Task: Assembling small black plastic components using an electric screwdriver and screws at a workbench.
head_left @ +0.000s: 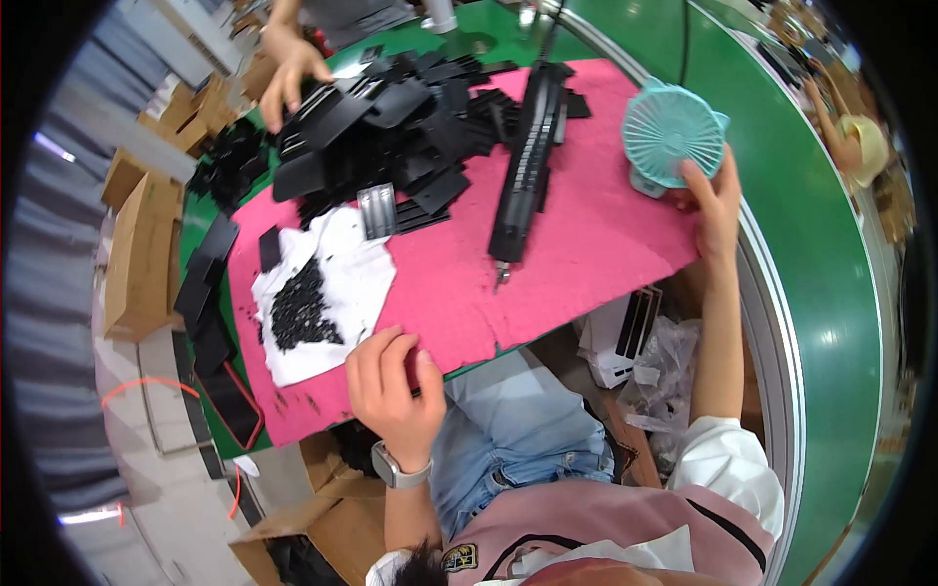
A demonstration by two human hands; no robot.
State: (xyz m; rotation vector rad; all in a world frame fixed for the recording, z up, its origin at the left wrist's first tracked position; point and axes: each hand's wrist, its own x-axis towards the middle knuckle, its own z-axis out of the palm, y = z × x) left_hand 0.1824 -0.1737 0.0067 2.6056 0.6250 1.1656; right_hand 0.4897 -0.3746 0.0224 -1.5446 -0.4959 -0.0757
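My left hand (396, 391), a watch at its wrist, rests at the near edge of the pink mat (440, 303). Its fingers are loosely bent and apart, and nothing shows in them. With thumb in front and fingers at its side, my right hand (718, 200) grips a small light-blue fan (672, 135) at the mat's right end. A black electric screwdriver (526, 166) hangs tip down over the mat's middle. Beside my left hand lies a white cloth (362, 264) bearing a heap of tiny black parts (301, 311). Black plastic pieces (401, 122) are piled behind it.
Another person's hand (290, 78) reaches to the pile from the far left. Black flat panels (205, 283) line the green table's left edge. A metal rail (772, 391) curves past my right arm. Cardboard boxes (144, 259) stand left; clear plastic bags (664, 376) lie below the table.
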